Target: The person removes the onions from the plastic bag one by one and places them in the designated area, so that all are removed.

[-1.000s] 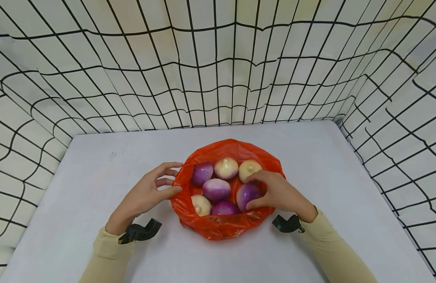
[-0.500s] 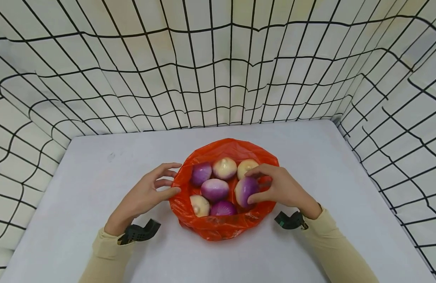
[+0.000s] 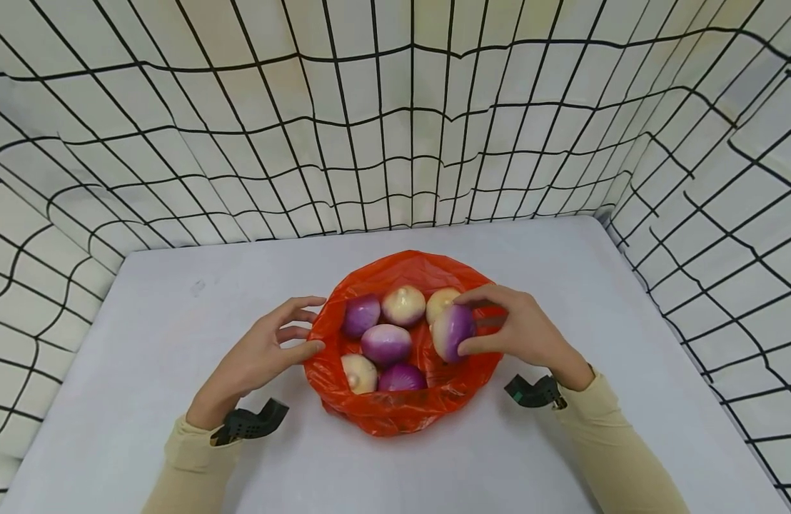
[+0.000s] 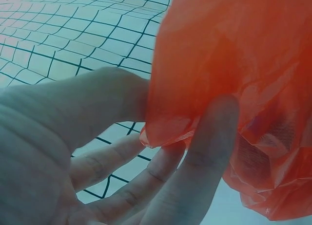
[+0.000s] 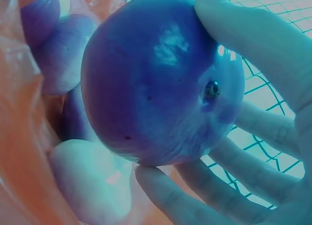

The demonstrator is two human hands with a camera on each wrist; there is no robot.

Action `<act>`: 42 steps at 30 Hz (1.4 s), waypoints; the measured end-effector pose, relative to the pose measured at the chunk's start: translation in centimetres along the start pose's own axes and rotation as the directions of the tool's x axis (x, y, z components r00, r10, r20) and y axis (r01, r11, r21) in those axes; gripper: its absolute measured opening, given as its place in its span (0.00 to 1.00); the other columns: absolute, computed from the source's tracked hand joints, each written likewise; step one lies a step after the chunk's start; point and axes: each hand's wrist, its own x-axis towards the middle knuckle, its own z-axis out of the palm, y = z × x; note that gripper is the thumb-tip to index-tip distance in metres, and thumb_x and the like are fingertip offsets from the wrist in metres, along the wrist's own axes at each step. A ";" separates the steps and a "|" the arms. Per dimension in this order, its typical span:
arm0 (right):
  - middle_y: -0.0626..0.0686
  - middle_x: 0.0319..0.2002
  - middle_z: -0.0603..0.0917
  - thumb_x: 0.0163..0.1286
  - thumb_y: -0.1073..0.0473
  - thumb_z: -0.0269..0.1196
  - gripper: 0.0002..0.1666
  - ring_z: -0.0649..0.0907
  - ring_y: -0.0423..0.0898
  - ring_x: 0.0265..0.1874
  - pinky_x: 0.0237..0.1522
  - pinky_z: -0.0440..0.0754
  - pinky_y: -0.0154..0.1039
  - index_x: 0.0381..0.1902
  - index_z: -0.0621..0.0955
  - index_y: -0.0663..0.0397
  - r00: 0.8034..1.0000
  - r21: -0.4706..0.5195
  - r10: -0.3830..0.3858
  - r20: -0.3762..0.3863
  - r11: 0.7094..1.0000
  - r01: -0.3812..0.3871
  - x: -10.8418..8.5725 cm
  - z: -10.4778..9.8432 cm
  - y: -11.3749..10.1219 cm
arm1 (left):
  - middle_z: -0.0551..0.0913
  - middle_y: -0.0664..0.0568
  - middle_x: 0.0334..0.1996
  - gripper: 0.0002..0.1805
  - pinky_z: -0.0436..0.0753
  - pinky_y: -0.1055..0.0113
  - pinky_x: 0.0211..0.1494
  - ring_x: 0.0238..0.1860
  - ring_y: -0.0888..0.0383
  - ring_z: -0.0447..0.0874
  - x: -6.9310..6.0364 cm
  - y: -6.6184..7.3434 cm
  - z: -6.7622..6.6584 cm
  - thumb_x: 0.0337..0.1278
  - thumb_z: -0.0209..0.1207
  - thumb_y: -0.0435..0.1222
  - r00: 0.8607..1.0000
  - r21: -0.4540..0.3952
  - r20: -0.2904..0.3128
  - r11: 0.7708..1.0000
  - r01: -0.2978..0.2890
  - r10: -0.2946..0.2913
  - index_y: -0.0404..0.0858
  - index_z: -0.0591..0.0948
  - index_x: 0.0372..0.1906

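A pale, flat table carries a red plastic bag, its mouth open upward.

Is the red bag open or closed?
Open. The red bag's mouth is spread wide, the onions inside show from above, and the left hand touches its edge.

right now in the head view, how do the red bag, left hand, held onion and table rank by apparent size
Largest to smallest, as they look:
1. table
2. red bag
3. left hand
4. held onion
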 end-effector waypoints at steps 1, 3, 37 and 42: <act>0.51 0.58 0.85 0.53 0.53 0.83 0.36 0.86 0.53 0.58 0.50 0.91 0.40 0.60 0.83 0.45 1.000 0.000 -0.002 -0.006 1.000 0.002 0.0 -0.1 0.0 | 0.75 0.38 0.67 0.36 0.92 0.54 0.52 0.61 0.41 0.83 0.0 0.0 0.0 0.65 0.68 0.44 1.000 0.001 0.000 1.000 0.001 -0.001 0.48 0.68 0.76; 0.51 0.58 0.85 0.53 0.54 0.82 0.36 0.86 0.53 0.58 0.51 0.91 0.41 0.60 0.83 0.46 1.000 0.005 -0.003 -0.013 1.000 0.003 -0.1 -0.4 -0.1 | 0.75 0.38 0.67 0.36 0.92 0.54 0.52 0.61 0.41 0.83 0.1 0.0 0.0 0.66 0.67 0.44 1.000 0.001 0.001 1.000 0.003 -0.003 0.47 0.68 0.76; 0.45 0.58 0.83 0.56 0.69 0.78 0.35 0.84 0.40 0.56 0.54 0.86 0.26 0.63 0.80 0.56 0.942 0.184 0.044 -0.332 0.983 0.019 -1.7 -5.0 -0.5 | 0.74 0.38 0.69 0.36 0.92 0.57 0.51 0.64 0.38 0.81 0.1 0.1 -0.2 0.66 0.67 0.45 1.000 0.020 0.016 1.000 -0.005 0.004 0.49 0.67 0.76; 0.44 0.57 0.83 0.57 0.69 0.77 0.35 0.84 0.40 0.56 0.53 0.86 0.25 0.63 0.80 0.57 0.926 0.170 0.045 -0.375 0.985 0.021 -1.7 -5.8 -0.1 | 0.74 0.38 0.68 0.36 0.92 0.58 0.51 0.64 0.38 0.81 0.1 0.1 -0.1 0.66 0.67 0.45 1.000 0.016 0.016 1.000 0.003 -0.003 0.49 0.67 0.76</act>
